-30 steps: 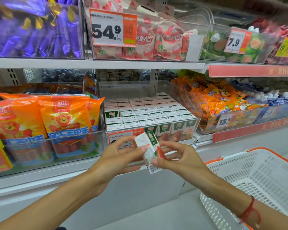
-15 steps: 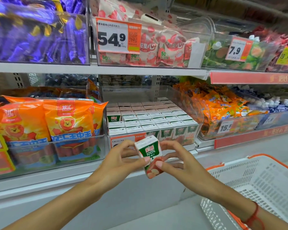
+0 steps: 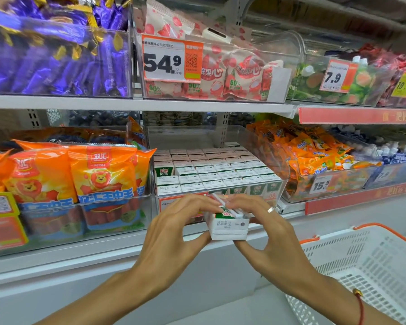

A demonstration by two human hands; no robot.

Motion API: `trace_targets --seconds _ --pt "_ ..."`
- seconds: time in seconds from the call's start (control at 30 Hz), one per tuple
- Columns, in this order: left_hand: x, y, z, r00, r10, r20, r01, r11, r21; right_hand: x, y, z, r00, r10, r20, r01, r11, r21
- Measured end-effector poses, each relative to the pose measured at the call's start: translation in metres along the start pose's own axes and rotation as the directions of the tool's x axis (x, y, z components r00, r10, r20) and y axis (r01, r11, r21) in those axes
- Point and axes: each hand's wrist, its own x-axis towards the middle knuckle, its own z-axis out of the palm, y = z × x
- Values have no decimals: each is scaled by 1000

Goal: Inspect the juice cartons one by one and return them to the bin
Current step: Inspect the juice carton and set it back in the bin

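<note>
Tilted flat since earlier, the small white-and-green juice carton (image 3: pixel 229 225) shows its printed end, pinched between left hand (image 3: pixel 174 233) and right hand (image 3: pixel 265 231) below the clear plastic bin (image 3: pixel 280 184); rotate slowly, checking every face.

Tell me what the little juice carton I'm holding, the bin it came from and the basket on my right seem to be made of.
Juice carton: looks like coated paperboard, matte white with printed panels and sharp folded edges. Bin: clear hard plastic, probably acrylic; the cartons show through its glossy front wall. Basket: white moulded plastic with slotted walls and an orange rim.
</note>
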Motion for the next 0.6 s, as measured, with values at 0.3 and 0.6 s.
trace_targets --seconds 0.3,0.6 --pt "25 -31 -50 998 25 -62 2 911 412 9 5 10 904 416 99 -407 766 497" --pt "28 -71 -77 979 -100 -176 200 625 755 114 24 39 955 295 26 -283 884 372"
